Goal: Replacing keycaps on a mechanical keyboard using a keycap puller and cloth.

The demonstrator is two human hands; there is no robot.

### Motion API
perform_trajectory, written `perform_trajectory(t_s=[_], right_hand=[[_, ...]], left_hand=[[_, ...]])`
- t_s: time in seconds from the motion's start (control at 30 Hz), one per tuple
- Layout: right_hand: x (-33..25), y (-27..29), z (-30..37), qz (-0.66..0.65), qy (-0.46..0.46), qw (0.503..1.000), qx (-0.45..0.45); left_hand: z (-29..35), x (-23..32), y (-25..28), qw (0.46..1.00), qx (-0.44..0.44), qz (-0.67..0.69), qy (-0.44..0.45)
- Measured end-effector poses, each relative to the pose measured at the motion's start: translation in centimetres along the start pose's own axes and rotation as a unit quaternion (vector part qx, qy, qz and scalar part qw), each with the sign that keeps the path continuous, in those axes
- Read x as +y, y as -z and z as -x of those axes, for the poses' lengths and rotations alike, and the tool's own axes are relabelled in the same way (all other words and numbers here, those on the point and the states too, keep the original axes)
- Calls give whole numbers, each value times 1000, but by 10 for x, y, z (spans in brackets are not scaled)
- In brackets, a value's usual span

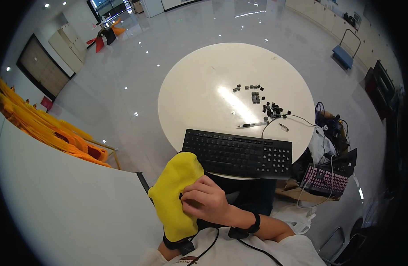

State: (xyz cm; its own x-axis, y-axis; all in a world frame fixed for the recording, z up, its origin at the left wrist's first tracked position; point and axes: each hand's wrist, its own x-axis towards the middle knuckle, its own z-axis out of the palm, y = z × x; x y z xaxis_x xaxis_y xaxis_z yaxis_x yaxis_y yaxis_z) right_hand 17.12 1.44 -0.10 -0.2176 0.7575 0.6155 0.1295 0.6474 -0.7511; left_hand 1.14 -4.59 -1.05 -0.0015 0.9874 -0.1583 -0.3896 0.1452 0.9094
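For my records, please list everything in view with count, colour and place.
Round table: 1, white, centre
Keyboard: 1, black, table's near edge
Loose keycaps: many, black and grey, behind keyboard
Pen: 1, dark, behind keyboard
Second keyboard: 1, black and pink, right of table
Carton: 1, brown, right
Trolley: 1, blue, upper right
Door: 1, brown, upper left
Heap: 1, orange-yellow, left
Cloth: 1, yellow, keyboard's near left
Small piece: 1, dark, against cloth
Left grip: 1, hidden by cloth
Right grip: 1, pinching piece

Your right forearm [275, 227] reaches leftward from the near right; your right hand [208, 201] curls its fingers [199, 195], tips drawn together. Your left forearm [167, 252] barely shows, your left hand covered.
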Motion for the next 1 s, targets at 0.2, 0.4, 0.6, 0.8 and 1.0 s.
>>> perform_trajectory(t_s=[0.2,0.4,0.6,0.8,1.0], right_hand=[[-19,-5,12,-76,-23,996,-51],[-11,-2,7,-95,-28,994,-37],[-1,-6,-5,-17,-6,1000,20],[-8,-11,1,-84,-6,996,-16],[-15,-8,8,-105,-23,993,-46]], left_hand=[[3,-1,3,1000,0,-8,10],[2,-2,4,1000,-2,-13,10],[1,-3,5,1000,1,-13,6],[5,-4,9,1000,-1,-15,12],[10,-4,12,1000,5,-18,16]])
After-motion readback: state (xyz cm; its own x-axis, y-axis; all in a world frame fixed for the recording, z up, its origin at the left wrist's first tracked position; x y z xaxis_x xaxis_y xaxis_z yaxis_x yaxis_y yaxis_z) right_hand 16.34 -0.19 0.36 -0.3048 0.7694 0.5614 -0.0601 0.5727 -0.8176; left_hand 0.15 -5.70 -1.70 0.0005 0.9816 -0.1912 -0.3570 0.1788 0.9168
